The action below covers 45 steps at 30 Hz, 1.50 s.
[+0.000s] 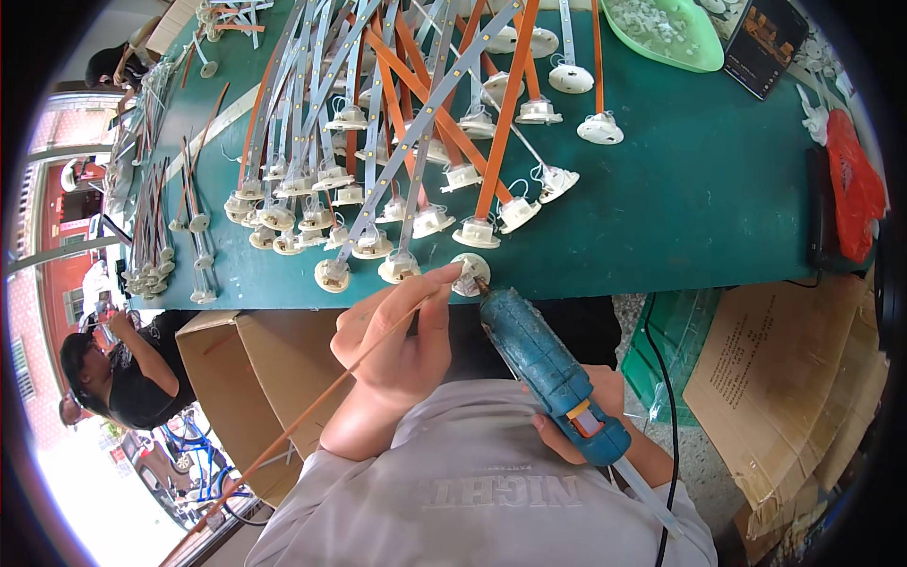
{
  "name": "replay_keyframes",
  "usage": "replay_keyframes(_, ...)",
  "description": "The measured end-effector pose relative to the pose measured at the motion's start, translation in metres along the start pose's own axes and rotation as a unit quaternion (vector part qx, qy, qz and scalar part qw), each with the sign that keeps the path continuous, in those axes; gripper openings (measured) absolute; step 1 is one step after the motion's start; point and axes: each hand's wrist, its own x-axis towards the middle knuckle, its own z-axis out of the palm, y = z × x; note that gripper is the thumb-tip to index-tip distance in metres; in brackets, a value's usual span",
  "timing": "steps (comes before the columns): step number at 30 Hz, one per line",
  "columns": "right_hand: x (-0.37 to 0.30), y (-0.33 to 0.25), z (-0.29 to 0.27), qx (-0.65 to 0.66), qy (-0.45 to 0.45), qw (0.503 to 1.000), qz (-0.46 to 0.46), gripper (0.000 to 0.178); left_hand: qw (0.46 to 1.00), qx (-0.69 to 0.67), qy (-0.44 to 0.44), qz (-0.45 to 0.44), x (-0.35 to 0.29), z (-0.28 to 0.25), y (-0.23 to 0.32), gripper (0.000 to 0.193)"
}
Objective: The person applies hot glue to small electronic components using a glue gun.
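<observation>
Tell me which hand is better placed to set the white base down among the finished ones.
Left. The left hand already pinches the white base at the table edge; the right hand is occupied gripping the blue glue gun.

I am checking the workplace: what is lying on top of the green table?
On the green table lie many LED strips with white round sockets, a green tray and a dark phone. The table under them is hidden.

Left hand (402, 331) pinching a white round base (470, 274) and its thin orange strip (312, 406) at the green desk (699, 198) edge. Right hand (590, 416) gripping a blue glue gun (543, 364), nozzle touching that base. Beyond the grip, rows of finished strips (397, 123); cardboard box (274, 378) below left.
</observation>
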Motion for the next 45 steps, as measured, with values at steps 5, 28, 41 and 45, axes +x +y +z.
replay_keyframes(5,0.002,-0.003,-0.001,-0.001,-0.023,1.000,0.018,0.027,1.000,0.001,0.008,0.002,-0.002,0.001,0.001,0.021)
replay_keyframes(28,-0.004,0.005,0.006,0.011,-0.010,1.000,0.012,0.022,1.000,0.003,-0.012,-0.025,0.001,-0.004,0.007,0.013)
replay_keyframes(41,0.003,-0.001,0.003,0.003,-0.024,1.000,0.016,0.021,1.000,-0.012,0.014,-0.005,-0.002,0.000,0.000,0.020)
replay_keyframes(45,0.003,-0.002,0.003,0.001,-0.025,1.000,0.015,0.020,1.000,-0.001,0.008,0.000,0.000,-0.001,0.001,0.020)
